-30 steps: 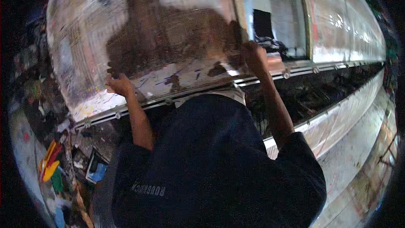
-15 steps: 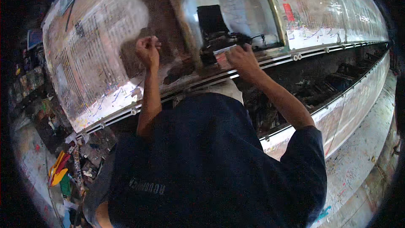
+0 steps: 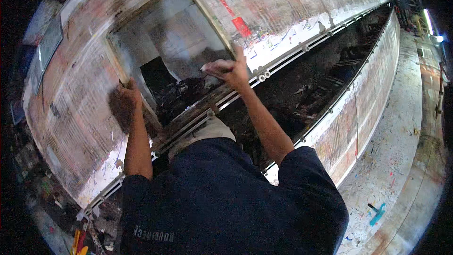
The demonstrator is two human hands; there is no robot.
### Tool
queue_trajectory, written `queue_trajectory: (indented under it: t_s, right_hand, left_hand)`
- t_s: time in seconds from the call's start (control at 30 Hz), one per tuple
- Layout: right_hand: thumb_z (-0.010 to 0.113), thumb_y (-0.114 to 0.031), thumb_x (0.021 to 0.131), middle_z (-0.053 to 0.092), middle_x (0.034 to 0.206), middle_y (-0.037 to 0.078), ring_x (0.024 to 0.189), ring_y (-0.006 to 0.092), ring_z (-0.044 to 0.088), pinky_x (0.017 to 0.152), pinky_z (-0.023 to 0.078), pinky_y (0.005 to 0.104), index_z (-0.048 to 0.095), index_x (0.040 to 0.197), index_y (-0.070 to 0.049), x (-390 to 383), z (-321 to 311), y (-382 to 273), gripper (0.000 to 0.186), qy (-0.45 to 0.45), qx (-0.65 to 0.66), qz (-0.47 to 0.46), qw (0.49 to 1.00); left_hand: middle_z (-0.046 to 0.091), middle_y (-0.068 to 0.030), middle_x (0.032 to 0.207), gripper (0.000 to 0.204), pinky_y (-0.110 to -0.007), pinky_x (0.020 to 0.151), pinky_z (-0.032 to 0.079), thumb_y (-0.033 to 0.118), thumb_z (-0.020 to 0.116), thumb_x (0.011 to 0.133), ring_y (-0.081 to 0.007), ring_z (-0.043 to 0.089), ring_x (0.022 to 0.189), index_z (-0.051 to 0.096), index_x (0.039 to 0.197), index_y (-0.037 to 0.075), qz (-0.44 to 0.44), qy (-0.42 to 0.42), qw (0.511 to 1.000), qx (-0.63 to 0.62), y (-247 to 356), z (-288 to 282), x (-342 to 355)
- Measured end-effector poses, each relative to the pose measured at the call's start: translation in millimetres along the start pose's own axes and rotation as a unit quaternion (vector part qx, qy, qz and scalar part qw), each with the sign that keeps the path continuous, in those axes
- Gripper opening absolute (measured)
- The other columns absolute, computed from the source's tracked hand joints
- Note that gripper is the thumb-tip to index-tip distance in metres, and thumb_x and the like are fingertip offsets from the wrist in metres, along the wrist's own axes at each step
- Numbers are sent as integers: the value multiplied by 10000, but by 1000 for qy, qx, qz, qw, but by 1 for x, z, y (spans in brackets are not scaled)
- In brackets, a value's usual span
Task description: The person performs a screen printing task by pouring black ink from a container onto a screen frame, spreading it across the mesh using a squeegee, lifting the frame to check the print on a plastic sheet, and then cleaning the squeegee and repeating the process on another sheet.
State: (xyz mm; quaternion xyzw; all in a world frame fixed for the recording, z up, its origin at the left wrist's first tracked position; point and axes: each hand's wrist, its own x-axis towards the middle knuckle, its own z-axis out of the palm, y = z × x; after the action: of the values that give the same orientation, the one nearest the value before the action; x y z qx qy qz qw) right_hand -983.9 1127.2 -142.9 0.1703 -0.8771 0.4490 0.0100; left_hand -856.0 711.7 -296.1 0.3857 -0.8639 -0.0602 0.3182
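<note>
A large screen-printing frame (image 3: 207, 16) with a wooden rim and a greyish mesh lies on the long, ridged, paint-stained table. Black ink (image 3: 181, 93) is smeared along its near inner side, beside a solid black rectangle (image 3: 159, 76) on the mesh. My left hand (image 3: 129, 95) is closed on the left wooden rim. At the near right corner, my right hand (image 3: 231, 70) hovers over or touches the rim, fingers stretched to the left and thumb apart; contact is hard to make out. Nothing shows in that hand.
Metal rails (image 3: 283, 61) with round stops run along the near table edge. Beyond a dark, cluttered gap lies a second long table (image 3: 339, 146) at the right. A teal tool (image 3: 377, 215) rests on the pale, spotted surface. Yellow and red items (image 3: 80, 243) stand at lower left.
My left hand has come down onto the frame's left rim. My right hand has let go of a flat, pale reddish piece and opened by the right corner. The view has shifted right.
</note>
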Motion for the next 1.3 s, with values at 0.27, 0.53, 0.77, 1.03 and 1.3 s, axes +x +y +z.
queue_trajectory:
  t_s: [0.27,0.53,0.77,1.03,1.3]
  right_hand:
    - [641,-94,696,707,842,121,724,218,675,684,537,343,604,1307,60,15,-9,59,631,23,0,278,960]
    - [690,-163,722,730,939,164,859,211,685,788,537,334,551,1318,121,18,3,77,675,11,119,366,923]
    - [703,-31,780,747,1070,83,1032,302,694,1120,347,544,705,1122,-75,-28,47,-66,345,-94,-211,-3,973]
    - [680,-1,751,730,1105,91,1061,349,666,905,527,490,750,1051,-112,81,171,-159,327,-427,-224,-114,869]
    - [726,-56,720,701,925,87,966,331,670,1023,443,488,742,1040,-125,-8,174,-127,328,-261,-210,-224,915]
  left_hand:
    - [611,-267,1115,454,-543,906,472,320,625,977,-474,585,1039,572,1206,-68,-17,-63,998,-11,-8,10,-7]
    - [634,-256,1075,358,-528,948,446,269,602,985,-442,597,1064,582,1163,-41,-29,-61,990,-127,11,8,-21]
    - [593,-303,1086,469,-552,865,459,382,597,1004,-482,585,1010,574,1162,-59,-141,-142,962,-186,38,-55,-36]
    - [506,-329,1357,552,-551,1017,432,316,499,1035,-496,522,1225,423,1418,-75,-120,-241,947,-174,46,-102,-3]
    - [471,-333,1390,642,-567,1063,396,332,585,981,-516,476,1270,398,1450,-64,-154,-158,947,-234,41,-58,-29]
